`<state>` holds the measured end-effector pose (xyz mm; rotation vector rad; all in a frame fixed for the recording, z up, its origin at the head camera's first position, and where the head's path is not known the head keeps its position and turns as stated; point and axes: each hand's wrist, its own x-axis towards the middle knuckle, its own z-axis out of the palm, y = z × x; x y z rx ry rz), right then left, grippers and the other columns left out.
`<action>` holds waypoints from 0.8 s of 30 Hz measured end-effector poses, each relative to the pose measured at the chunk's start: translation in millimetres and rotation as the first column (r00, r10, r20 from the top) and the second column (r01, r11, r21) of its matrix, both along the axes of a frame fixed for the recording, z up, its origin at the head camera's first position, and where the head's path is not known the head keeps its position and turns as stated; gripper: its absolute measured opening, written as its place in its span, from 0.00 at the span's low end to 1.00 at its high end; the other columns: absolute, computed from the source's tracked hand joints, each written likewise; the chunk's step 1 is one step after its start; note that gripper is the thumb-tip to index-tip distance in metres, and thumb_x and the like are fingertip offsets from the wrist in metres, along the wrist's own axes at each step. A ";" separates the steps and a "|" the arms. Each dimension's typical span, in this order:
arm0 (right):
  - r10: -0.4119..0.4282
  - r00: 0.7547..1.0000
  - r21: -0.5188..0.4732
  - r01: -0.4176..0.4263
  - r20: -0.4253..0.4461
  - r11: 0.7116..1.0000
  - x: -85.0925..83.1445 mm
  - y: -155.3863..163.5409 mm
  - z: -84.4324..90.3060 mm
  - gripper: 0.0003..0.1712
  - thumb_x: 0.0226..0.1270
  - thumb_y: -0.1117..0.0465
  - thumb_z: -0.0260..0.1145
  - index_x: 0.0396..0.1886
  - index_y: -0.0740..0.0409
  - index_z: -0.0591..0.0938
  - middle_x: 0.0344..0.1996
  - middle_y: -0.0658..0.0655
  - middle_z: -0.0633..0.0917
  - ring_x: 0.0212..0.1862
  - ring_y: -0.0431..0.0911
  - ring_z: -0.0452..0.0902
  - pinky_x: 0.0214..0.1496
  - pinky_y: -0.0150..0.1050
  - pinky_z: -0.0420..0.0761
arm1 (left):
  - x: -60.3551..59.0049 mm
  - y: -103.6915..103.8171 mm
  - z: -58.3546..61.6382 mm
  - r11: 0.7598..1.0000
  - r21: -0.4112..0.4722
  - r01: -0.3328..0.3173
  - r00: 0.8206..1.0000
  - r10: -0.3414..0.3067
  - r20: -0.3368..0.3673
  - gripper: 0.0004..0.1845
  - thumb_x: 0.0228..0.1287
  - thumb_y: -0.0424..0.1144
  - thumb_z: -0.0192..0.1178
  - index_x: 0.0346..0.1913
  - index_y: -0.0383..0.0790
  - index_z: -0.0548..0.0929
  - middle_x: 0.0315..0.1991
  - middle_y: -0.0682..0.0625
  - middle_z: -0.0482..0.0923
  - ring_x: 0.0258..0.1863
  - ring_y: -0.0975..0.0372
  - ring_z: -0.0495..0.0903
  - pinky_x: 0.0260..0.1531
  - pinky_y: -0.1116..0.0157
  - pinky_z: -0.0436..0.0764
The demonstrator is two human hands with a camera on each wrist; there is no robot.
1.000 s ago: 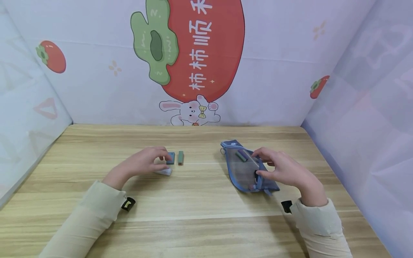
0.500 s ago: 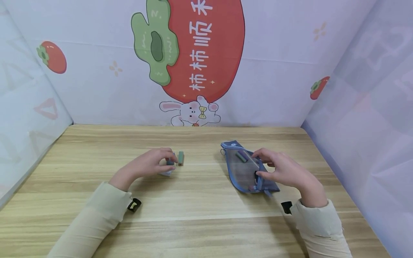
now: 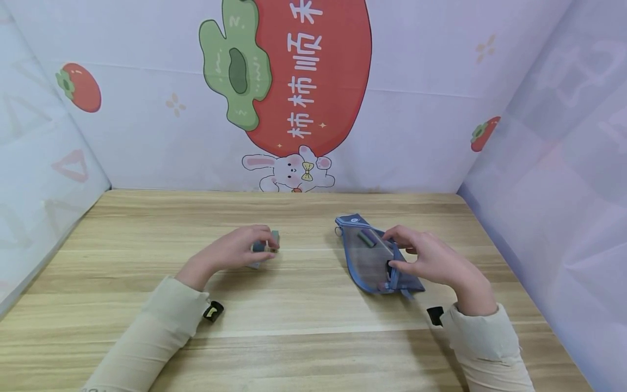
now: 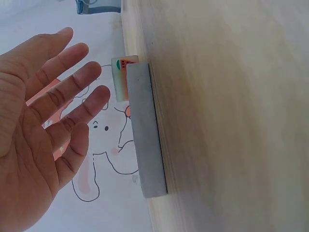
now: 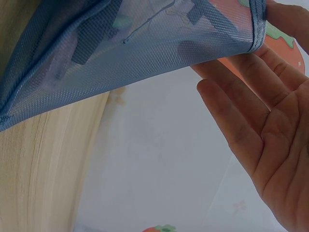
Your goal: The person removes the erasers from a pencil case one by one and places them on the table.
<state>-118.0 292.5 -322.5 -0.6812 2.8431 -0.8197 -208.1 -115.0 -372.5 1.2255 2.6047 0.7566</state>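
Observation:
My left hand (image 3: 242, 249) hovers over small erasers on the wooden table (image 3: 294, 305). Its fingertips cover a blue eraser (image 3: 258, 246) and reach a green one (image 3: 276, 237). A pale grey eraser (image 3: 253, 265) lies under the palm. In the left wrist view the left hand (image 4: 43, 125) is spread with straight fingers beside the grey eraser (image 4: 145, 140), not gripping it. My right hand (image 3: 423, 257) pinches the open edge of a blue mesh pouch (image 3: 367, 264) between thumb and fingers. A dark eraser (image 3: 366, 237) lies inside the pouch. The right wrist view shows the pouch (image 5: 120, 53) above the palm (image 5: 265, 130).
Pale printed panels close the table on three sides, with a tomato and rabbit picture (image 3: 294, 109) at the back. Bare wood stretches between the two hands and along the near edge.
My left hand has slid right, covering the blue eraser and reaching the green one. The right hand and the pouch have stayed put.

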 end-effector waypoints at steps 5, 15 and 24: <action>-0.003 1.000 0.004 0.003 0.001 1.000 0.1 -0.3 0.2 0.24 0.63 0.60 0.71 0.58 0.58 0.76 0.56 0.61 0.83 0.55 0.58 0.83 0.56 0.58 0.80 | 1.0 5.7 1.0 1.000 0.005 0.007 1.000 -0.007 0.007 0.10 0.67 0.41 0.64 0.48 0.43 0.86 0.45 0.52 0.82 0.44 0.60 0.81 0.52 0.55 0.81; -0.009 1.000 0.002 0.009 0.000 1.000 -0.1 -0.3 -1.1 0.24 0.63 0.61 0.71 0.58 0.56 0.76 0.56 0.62 0.83 0.55 0.58 0.83 0.56 0.58 0.80 | -0.9 14.7 -1.5 1.000 0.010 0.019 1.000 -0.019 0.010 0.11 0.67 0.42 0.64 0.49 0.43 0.86 0.47 0.52 0.83 0.46 0.60 0.80 0.55 0.55 0.79; -0.005 1.000 0.000 0.005 -0.003 1.000 0.0 -0.4 -1.2 0.24 0.63 0.62 0.71 0.58 0.58 0.76 0.56 0.61 0.83 0.55 0.58 0.83 0.56 0.58 0.80 | -1.5 22.7 -0.6 1.000 0.007 0.027 1.000 -0.027 0.006 0.11 0.67 0.43 0.64 0.49 0.44 0.86 0.47 0.52 0.83 0.45 0.59 0.80 0.53 0.55 0.79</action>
